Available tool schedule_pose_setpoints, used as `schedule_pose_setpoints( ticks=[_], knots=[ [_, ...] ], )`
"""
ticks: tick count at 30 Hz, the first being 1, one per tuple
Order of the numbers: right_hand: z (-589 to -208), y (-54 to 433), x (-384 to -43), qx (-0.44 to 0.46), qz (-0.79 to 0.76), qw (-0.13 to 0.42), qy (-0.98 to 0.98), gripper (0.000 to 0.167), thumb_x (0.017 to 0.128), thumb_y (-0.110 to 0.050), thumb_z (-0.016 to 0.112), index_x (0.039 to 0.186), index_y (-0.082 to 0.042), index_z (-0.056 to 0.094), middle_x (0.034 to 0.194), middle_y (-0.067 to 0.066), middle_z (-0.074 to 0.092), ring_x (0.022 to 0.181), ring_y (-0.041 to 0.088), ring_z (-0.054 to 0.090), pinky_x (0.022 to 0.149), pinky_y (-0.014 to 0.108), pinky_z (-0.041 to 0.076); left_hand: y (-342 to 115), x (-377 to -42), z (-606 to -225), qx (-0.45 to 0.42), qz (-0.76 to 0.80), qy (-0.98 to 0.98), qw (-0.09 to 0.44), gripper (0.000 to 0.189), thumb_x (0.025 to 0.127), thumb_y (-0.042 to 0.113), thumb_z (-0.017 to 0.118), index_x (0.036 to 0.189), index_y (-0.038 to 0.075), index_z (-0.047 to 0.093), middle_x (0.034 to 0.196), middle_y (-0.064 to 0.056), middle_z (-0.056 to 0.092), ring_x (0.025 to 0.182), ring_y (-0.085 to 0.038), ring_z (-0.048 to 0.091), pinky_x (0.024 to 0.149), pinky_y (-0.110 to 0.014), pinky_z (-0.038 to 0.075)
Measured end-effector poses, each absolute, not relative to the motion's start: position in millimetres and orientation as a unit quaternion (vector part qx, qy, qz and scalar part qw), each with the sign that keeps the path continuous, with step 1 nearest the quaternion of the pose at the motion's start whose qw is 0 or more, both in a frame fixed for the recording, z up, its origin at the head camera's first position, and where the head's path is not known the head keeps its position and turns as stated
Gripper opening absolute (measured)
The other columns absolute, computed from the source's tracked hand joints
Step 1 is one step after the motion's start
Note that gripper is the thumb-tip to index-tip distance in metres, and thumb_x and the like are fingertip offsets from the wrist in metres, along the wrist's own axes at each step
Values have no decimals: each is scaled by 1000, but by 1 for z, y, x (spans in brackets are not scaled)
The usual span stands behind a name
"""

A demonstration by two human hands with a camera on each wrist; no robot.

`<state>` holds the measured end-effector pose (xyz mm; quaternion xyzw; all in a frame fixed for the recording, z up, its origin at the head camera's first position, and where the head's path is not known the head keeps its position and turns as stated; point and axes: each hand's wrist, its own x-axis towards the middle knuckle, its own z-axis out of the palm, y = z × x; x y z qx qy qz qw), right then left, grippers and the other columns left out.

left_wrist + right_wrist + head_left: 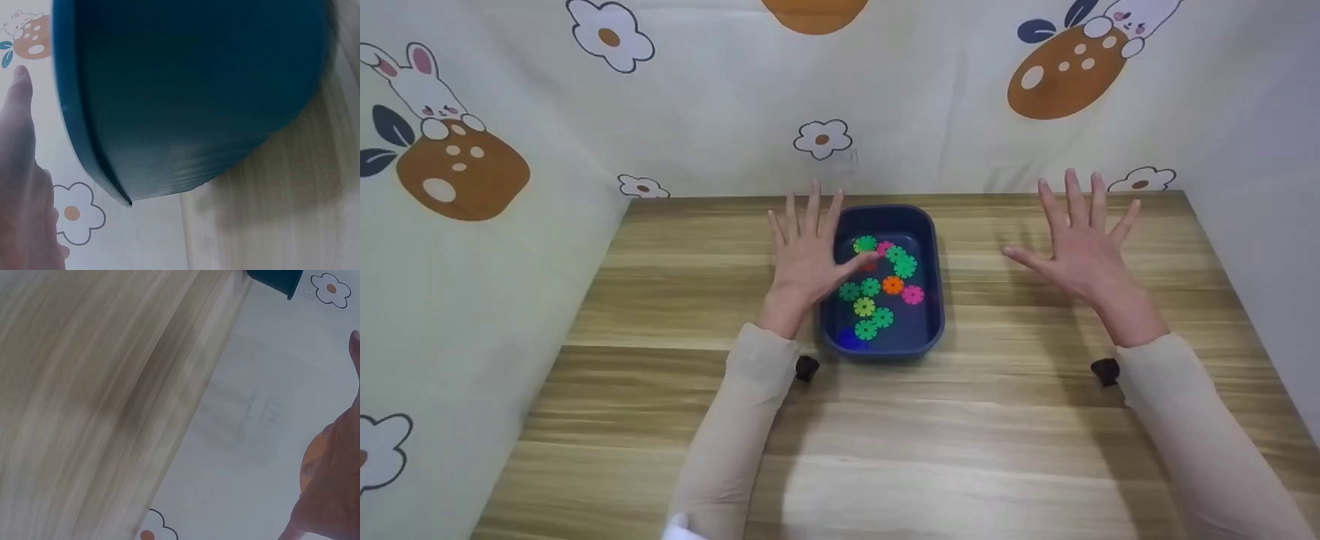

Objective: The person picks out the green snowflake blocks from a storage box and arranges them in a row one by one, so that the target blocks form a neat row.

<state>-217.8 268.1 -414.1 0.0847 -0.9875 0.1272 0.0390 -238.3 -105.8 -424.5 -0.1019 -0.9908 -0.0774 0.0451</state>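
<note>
A dark blue rectangular tub (885,349) stands on the wooden table and holds several small notched plastic discs, among them a green disc (866,330), an orange disc (892,285) and a pink disc (913,295). Above the tub's left side my left hand (806,262) is spread, its thumb reaching over the rim. The left wrist view shows the tub's outer wall (197,101) close by, with the hand (25,191) apart from it. Well to the right, my right hand (1084,255) is spread over the table, holding nothing. Part of that hand (332,489) shows in the right wrist view.
The wood-grain table (960,450) ends at a pale cloth backdrop (720,112) printed with flowers and rabbits. More of this cloth (442,300) hangs on the left, and a plain pale wall (1260,187) stands on the right. Black wrist devices sit under both sleeves.
</note>
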Motion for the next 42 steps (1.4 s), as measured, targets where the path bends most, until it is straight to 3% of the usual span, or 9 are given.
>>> schedule_pose_setpoints(
  ticks=[8,13,24,29,36,42],
  knots=[
    [-417,263,-218,98,149,51,-983,102,88,-77,46,162,-24,0,169,13,-12,152,39,-23,105,78,-23,-110,-229,-427,-100,-88,-990,35,109,79,90,38,160,33,-8,170,-4,-11,155,-41,-9,122,-66,-6],
    [-422,258,-219,101,157,55,-981,101,88,-76,47,162,-24,1,169,13,-9,153,39,-20,107,78,-21,-113,-224,-428,-101,-100,-990,20,110,79,89,39,160,32,-8,170,-3,-13,155,-39,-14,121,-65,-10],
    [-429,250,-220,105,165,48,-979,103,88,-76,49,162,-23,2,169,13,-10,154,38,-18,109,77,-19,-121,-214,-435,-111,-123,-986,9,109,81,88,39,161,29,-6,170,-2,-13,155,-39,-12,123,-64,-7],
    [-430,246,-220,115,181,47,-976,106,86,-73,55,162,-21,3,169,15,-8,154,41,-10,112,78,-12,-125,-207,-437,-110,-129,-985,-7,109,81,87,40,162,27,-3,170,-3,-9,156,-38,-8,123,-64,-7],
    [-433,238,-218,131,197,53,-970,109,83,-64,67,162,-20,5,168,18,2,153,44,5,115,76,4,-127,-196,-439,-115,-139,-983,-24,104,83,84,43,162,27,7,170,-5,6,157,-35,5,126,-60,3],
    [-432,229,-216,148,215,51,-964,108,85,-61,68,161,-15,8,165,21,13,150,46,15,118,72,11,-130,-186,-440,-132,-150,-979,-36,103,83,81,49,162,25,13,169,-7,14,156,-32,13,126,-58,9]
  ],
)
